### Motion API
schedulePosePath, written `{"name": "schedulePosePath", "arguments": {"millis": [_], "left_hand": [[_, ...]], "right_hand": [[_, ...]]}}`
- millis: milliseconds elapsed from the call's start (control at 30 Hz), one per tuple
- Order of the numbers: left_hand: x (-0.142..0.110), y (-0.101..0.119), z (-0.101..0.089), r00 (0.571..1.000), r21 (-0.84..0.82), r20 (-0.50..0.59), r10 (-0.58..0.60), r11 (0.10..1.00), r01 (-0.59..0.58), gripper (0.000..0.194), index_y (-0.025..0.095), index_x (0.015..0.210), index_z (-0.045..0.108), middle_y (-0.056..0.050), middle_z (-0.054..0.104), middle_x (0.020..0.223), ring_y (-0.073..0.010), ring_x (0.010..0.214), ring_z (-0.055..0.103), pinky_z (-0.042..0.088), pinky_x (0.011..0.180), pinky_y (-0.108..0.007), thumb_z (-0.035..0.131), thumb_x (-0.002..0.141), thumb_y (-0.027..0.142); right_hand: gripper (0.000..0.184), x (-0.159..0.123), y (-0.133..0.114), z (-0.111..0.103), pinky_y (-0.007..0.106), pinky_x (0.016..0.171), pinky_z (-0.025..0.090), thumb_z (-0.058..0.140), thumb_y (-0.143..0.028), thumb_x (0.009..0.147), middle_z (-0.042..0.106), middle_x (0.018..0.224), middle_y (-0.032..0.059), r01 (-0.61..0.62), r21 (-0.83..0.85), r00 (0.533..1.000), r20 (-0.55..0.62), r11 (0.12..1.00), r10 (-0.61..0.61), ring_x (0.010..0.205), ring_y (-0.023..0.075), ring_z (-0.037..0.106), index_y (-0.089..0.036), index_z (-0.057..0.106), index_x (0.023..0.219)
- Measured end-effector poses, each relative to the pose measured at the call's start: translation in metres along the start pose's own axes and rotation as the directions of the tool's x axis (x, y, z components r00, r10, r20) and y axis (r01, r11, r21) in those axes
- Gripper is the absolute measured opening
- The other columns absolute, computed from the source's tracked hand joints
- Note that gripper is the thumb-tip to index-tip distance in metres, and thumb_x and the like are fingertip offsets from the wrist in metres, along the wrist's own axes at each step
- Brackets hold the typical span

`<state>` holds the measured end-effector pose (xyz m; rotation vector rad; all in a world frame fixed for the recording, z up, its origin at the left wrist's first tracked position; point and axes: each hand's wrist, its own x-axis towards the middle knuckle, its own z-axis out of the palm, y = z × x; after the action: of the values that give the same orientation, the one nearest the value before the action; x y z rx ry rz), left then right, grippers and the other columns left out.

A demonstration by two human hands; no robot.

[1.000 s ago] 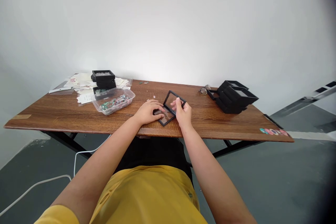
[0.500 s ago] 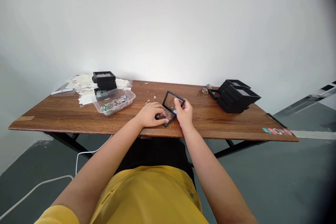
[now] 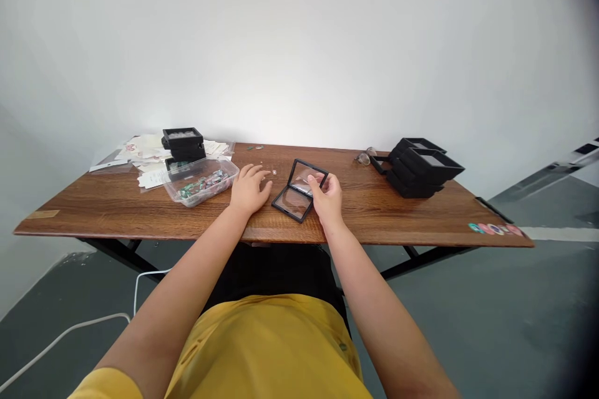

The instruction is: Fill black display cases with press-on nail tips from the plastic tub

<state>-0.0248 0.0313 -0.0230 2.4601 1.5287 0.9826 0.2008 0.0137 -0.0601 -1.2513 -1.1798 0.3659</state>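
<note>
A hinged black-framed case with clear film panels (image 3: pixel 294 202) lies opened near the table's front edge, its upper half tilted up. My right hand (image 3: pixel 326 196) grips the raised half at its right side, thumb over the film and fingers behind. My left hand (image 3: pixel 250 189) rests on the tabletop left of the case, fingers spread, not touching the case. Its fingertips are by a few tiny clear pieces (image 3: pixel 274 172); whether it touches any is hidden. Just left of that hand stands a clear plastic tub (image 3: pixel 191 201) holding small green and pinkish pieces (image 3: pixel 203 183).
Black cases (image 3: pixel 183 144) are stacked at the back left among white paper cards (image 3: pixel 150 148). More black boxes (image 3: pixel 421 168) are piled at the right, beside clear round items (image 3: pixel 364 158). Colored round stickers (image 3: pixel 496 230) mark the wooden table's (image 3: pixel 374 218) right front edge.
My left hand has moved left, off the case, and now lies on the table with fingers spread. My right hand still holds the case's raised half.
</note>
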Motion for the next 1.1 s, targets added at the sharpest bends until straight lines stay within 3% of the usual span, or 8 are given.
{"name": "schedulePosePath", "arguments": {"millis": [100,333,833,1100], "left_hand": [[0.003,-0.01,0.008,0.997,0.051,0.009,-0.077,0.996,0.076,0.033,0.019,0.127,0.066,-0.012,0.06,0.142,-0.0301,0.133,0.057,0.046,0.114,-0.057,0.067,0.099,0.038],[0.004,-0.017,0.011,0.996,0.021,0.029,-0.079,0.997,0.079,0.028,0.019,0.121,0.067,-0.01,0.067,0.128,-0.0228,0.111,0.067,0.058,0.098,-0.045,0.063,0.102,0.038],[0.006,-0.016,0.006,0.997,-0.145,0.014,-0.079,0.986,0.08,0.031,0.017,0.126,0.065,-0.01,0.067,0.126,-0.0228,0.109,0.068,0.06,0.095,-0.045,0.064,0.102,0.037],[0.004,-0.008,0.001,1.0,-0.193,-0.002,-0.004,0.981,0.004,0.03,0.017,0.126,0.065,-0.01,0.067,0.127,-0.0231,0.11,0.067,0.059,0.097,-0.046,0.064,0.102,0.036]], "right_hand": [[0.028,0.0,0.0,0.0,0.042,0.089,0.06,0.07,-0.038,0.103,0.068,0.116,0.0078,-0.003,0.001,1.0,0.014,1.0,0.003,0.1,0.022,0.068,-0.015,0.067,0.119],[0.028,0.001,0.001,0.003,0.042,0.089,0.06,0.069,-0.038,0.104,0.068,0.116,0.0079,0.0,0.029,1.0,0.029,1.0,-0.001,0.101,0.022,0.068,-0.015,0.067,0.119],[0.028,0.002,-0.001,0.001,0.042,0.09,0.06,0.068,-0.038,0.104,0.068,0.116,0.0079,-0.011,0.026,0.998,0.067,1.0,0.009,0.1,0.0218,0.068,-0.015,0.067,0.118],[0.028,0.002,-0.004,0.0,0.042,0.089,0.06,0.069,-0.038,0.104,0.068,0.115,0.0078,-0.028,0.018,0.997,0.076,0.999,0.026,0.1,0.0217,0.068,-0.015,0.067,0.118]]}}
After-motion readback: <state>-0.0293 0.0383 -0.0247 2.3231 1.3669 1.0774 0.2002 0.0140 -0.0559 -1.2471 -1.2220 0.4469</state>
